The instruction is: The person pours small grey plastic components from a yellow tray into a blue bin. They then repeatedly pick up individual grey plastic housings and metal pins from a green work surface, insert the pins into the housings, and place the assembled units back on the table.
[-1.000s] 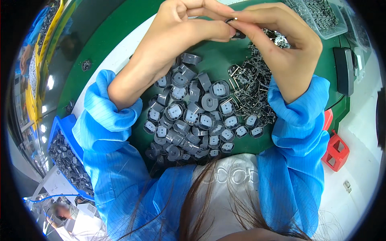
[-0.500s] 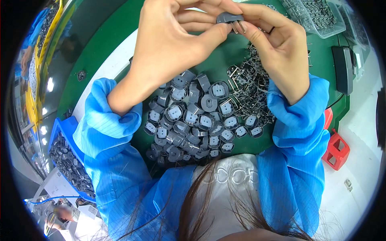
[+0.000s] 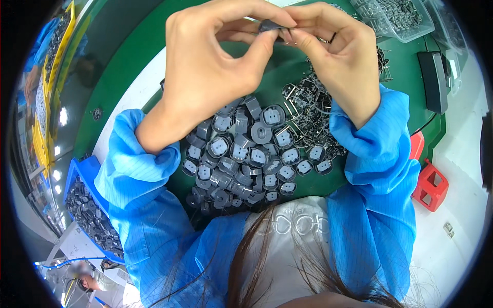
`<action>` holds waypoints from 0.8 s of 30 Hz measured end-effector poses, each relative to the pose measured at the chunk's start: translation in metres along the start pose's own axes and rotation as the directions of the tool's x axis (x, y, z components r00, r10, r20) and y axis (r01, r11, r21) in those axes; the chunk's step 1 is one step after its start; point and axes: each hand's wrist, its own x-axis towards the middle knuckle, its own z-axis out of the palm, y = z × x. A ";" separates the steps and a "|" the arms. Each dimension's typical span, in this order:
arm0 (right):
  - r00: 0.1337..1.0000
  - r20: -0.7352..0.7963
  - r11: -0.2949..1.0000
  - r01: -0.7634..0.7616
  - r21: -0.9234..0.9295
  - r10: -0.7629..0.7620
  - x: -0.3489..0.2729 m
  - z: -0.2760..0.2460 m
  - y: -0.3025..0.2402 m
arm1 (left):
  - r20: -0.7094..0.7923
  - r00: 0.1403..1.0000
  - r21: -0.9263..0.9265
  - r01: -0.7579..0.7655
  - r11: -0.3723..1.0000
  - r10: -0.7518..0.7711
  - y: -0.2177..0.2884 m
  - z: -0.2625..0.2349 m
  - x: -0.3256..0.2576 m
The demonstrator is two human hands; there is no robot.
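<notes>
Left hand (image 3: 210,72) and right hand (image 3: 344,61) both pinching grey housing (image 3: 268,25) over green tabletop (image 3: 282,69), past the housing pile (image 3: 239,154), with open green surface (image 3: 128,56) left of curved white band (image 3: 136,92).

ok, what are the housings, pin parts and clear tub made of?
Housings: likely moulded plastic, glossy grey; rounded edges, smooth sheen.
Pin parts: pins probably metal, polished; sharp silvery glints.
Tub: probably plastic, smooth; see-through walls, exact type unclear.
</notes>
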 end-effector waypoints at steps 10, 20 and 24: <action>0.948 0.026 0.248 0.109 -0.963 -0.317 0.004 -0.028 -0.012 | -0.046 0.976 0.671 0.189 0.717 -0.214 -0.095 -0.074 0.039; 0.894 -0.050 0.455 0.177 -0.872 -0.445 0.008 -0.020 -0.015 | 0.244 0.970 0.586 -0.158 0.794 0.013 -0.051 -0.081 0.034; 0.934 -0.194 0.766 0.113 -0.633 -0.299 0.007 -0.027 -0.015 | 0.685 0.727 0.204 -0.128 0.971 -0.049 -0.013 -0.052 0.017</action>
